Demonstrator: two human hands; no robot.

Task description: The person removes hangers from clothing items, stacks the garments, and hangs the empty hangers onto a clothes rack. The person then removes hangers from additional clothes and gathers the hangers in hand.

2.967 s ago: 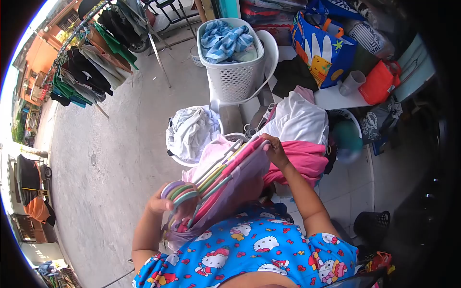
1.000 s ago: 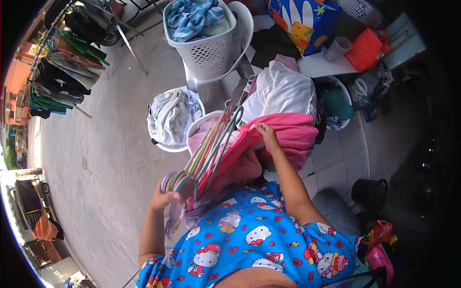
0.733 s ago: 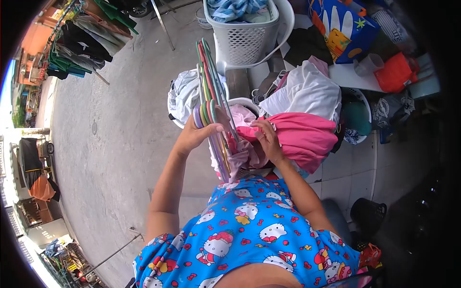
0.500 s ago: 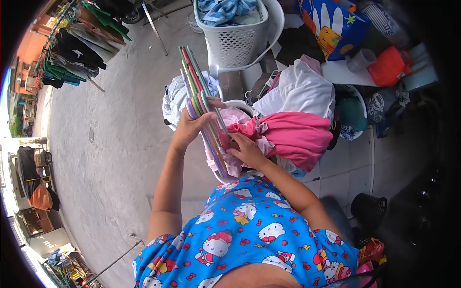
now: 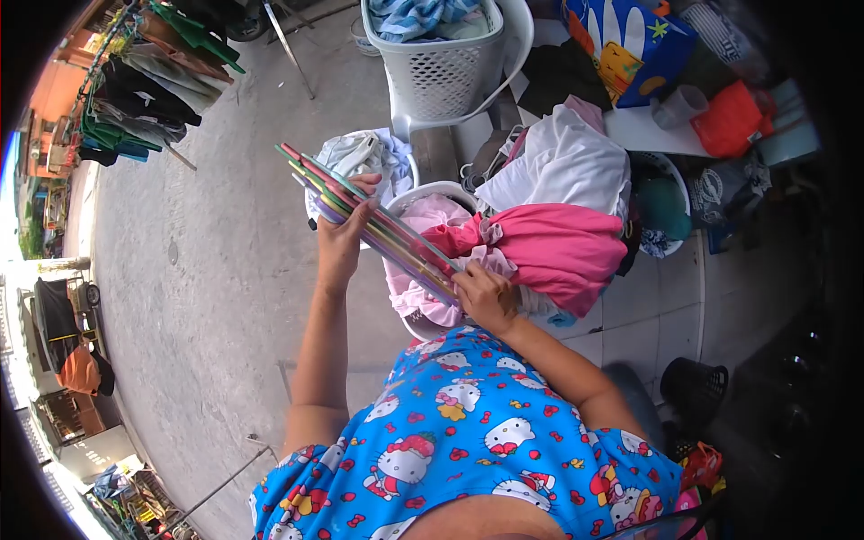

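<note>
A bundle of several plastic clothes hangers (image 5: pixel 409 245), in red, green, yellow, purple and pale teal, slants across in front of me. My left hand (image 5: pixel 345 236) is closed around the bundle near its upper left part. At the lower right end, my right hand (image 5: pixel 487 295) has its fingers curled on the hangers; its fingertips are partly hidden. Beneath the hangers lies a white basket (image 5: pixel 416 329) with light pink clothes (image 5: pixel 423 292) in it. Beside my right hand is a bright pink garment (image 5: pixel 562 256), heaped next to a white garment (image 5: pixel 558 171).
Another basket with pale clothes (image 5: pixel 364 153) stands beyond my left hand. Farther off, a tall white laundry basket (image 5: pixel 441 85) sits on a white plastic chair (image 5: pixel 515 90). A blue patterned bag (image 5: pixel 639 54) is at upper right. Clothes hang on a line (image 5: pixel 135 90) at upper left.
The hangers have tilted from steep to a flatter slant, their upper ends dropping leftward. My right hand has shifted slightly right and down, onto their lower end.
</note>
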